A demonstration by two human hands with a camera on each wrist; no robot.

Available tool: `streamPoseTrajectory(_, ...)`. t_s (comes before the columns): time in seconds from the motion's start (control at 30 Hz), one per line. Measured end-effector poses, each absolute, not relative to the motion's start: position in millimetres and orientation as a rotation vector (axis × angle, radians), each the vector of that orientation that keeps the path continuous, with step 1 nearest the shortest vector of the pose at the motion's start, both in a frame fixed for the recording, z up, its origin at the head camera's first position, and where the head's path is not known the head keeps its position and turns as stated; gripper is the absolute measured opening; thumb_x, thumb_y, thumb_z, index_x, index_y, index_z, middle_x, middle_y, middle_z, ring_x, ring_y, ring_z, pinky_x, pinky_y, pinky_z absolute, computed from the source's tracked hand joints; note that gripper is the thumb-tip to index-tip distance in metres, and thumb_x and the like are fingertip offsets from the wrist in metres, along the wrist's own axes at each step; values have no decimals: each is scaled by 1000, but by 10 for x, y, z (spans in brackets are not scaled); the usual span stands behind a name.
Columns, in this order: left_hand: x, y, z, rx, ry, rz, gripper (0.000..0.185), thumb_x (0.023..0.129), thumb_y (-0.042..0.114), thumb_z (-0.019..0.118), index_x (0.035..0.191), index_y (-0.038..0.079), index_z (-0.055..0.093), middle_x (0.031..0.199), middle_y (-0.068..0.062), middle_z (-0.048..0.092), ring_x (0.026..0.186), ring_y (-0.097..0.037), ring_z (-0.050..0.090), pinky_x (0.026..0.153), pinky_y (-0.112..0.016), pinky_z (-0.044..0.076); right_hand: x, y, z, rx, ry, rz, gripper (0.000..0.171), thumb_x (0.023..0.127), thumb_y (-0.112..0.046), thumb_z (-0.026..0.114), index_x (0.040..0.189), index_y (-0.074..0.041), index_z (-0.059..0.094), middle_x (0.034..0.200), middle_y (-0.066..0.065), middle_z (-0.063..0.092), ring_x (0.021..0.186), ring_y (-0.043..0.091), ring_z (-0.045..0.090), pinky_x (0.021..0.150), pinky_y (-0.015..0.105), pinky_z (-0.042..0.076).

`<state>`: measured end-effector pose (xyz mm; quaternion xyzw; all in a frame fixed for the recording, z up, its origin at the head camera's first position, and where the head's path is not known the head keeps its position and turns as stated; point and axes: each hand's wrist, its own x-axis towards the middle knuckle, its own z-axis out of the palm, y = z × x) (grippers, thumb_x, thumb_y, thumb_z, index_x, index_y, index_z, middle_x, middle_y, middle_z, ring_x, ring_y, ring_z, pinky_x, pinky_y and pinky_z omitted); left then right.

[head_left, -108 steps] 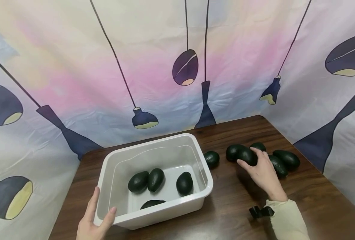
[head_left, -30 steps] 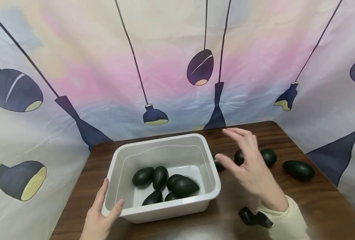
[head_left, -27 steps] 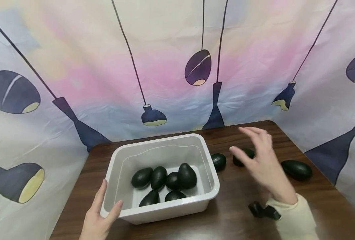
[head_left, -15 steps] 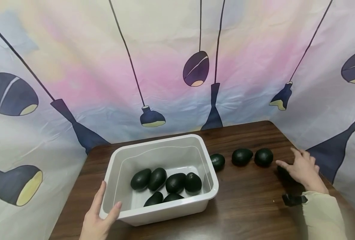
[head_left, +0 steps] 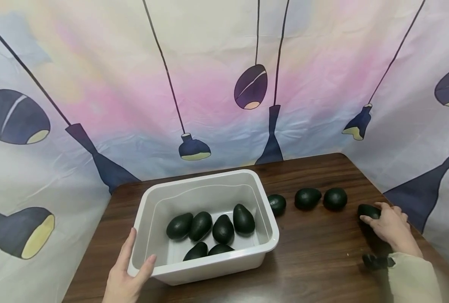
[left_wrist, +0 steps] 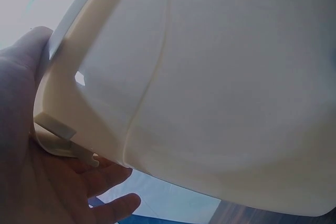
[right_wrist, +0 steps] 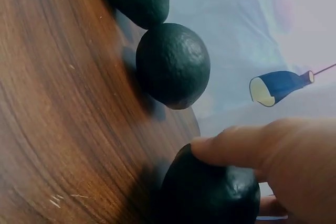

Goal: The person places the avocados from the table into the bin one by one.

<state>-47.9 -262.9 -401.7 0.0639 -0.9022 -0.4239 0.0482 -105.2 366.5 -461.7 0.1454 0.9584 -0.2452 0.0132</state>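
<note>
At the right side of the table, my right hand holds an avocado between thumb and fingers. In the right wrist view, a finger or thumb lies across the top of that dark green avocado. My left hand grips the near left corner of a white plastic bin, thumb on one side of the corner and fingers on the other. The left wrist view shows the fingers around the outside of the bin. Several avocados lie on the bin's floor, two partly hidden by its front wall.
Between bin and right hand, three avocados rest on the wooden table: one beside the bin wall, a middle one and a rounder one. A cloth printed with lamps hangs behind the table.
More avocados lie in the bin than 3.6 seconds ago, and fewer on the table. My right hand has moved right from beside the bin and taken hold of the farthest right avocado. The left hand stays.
</note>
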Motion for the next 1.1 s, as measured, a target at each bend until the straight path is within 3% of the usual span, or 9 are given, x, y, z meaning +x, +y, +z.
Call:
streamPoseTrajectory(0.07, -472, -2634, -4023, 176, -2729, -1279, 83, 92, 38, 68, 157, 31, 16, 155, -20, 30, 129, -44, 42, 98, -31, 42, -1045, 3632, -4589, 437, 3008, -768, 85, 96, -53, 53, 138, 17, 30, 120, 52, 27, 104, 69, 25, 80, 72, 31)
streamPoseTrajectory(0.2, -473, -2626, -4017, 123, -2694, -1266, 82, 91, 34, 69, 156, 33, 19, 154, -18, 32, 128, -40, 43, 80, 0, 26, -1038, 3480, -4490, 404, 3111, -832, 81, 96, -51, 54, 139, 15, 34, 118, 46, 33, 103, 64, 32, 75, 68, 34)
streamPoseTrajectory(0.5, -467, -2620, -4017, 131, -2699, -1264, 82, 91, 34, 69, 156, 33, 19, 153, -19, 33, 128, -41, 43, 81, -2, 27, -1147, 2652, -3730, -75, 3330, -1127, 65, 93, -38, 66, 141, -1, 45, 129, 29, 43, 108, 45, 42, 77, 57, 38)
streamPoseTrajectory(0.57, -469, -2625, -4019, 136, -2706, -1267, 82, 91, 35, 69, 156, 33, 18, 154, -19, 32, 128, -42, 43, 87, -8, 33, -1173, 2375, -3547, -274, 3376, -1216, 59, 89, -31, 72, 138, -5, 51, 126, 21, 48, 106, 36, 47, 78, 52, 40)
streamPoseTrajectory(0.73, -486, -2647, -4021, 108, -2713, -1264, 82, 93, 33, 67, 157, 31, 15, 153, -22, 31, 127, -45, 43, 96, -48, 42, -1161, 1676, -3191, -943, 3413, -1289, 57, 81, -20, 80, 132, -9, 57, 125, 9, 54, 112, 23, 49, 84, 40, 44)
streamPoseTrajectory(0.87, -481, -2662, -4025, 109, -2708, -1261, 81, 93, 32, 67, 157, 29, 17, 153, -22, 32, 125, -47, 45, 95, -44, 43, -1085, 1307, -3041, -1299, 3334, -1250, 56, 86, -30, 74, 134, -9, 56, 132, 6, 51, 120, 21, 46, 96, 37, 41)
streamPoseTrajectory(0.97, -466, -2669, -4024, 161, -2733, -1274, 82, 93, 36, 66, 157, 27, 16, 154, -22, 29, 127, -48, 43, 97, -47, 43, -1084, 1305, -3059, -1253, 3332, -1290, 52, 89, -29, 71, 134, -9, 56, 132, 6, 51, 123, 22, 44, 101, 42, 37)
streamPoseTrajectory(1.03, -456, -2681, -4027, 211, -2754, -1295, 84, 92, 40, 66, 157, 27, 14, 156, -21, 26, 129, -50, 39, 99, -61, 37, -1151, 1444, -3153, -1072, 3363, -1321, 50, 90, -26, 71, 133, -8, 56, 131, 9, 51, 122, 25, 44, 100, 47, 37)
streamPoseTrajectory(1.1, -448, -2701, -4027, 274, -2777, -1311, 87, 92, 44, 66, 157, 28, 12, 157, -21, 22, 131, -51, 35, 101, -64, 33, -1264, 1665, -3315, -783, 3402, -1300, 49, 91, -26, 71, 133, -7, 56, 131, 13, 50, 122, 31, 42, 99, 52, 36)
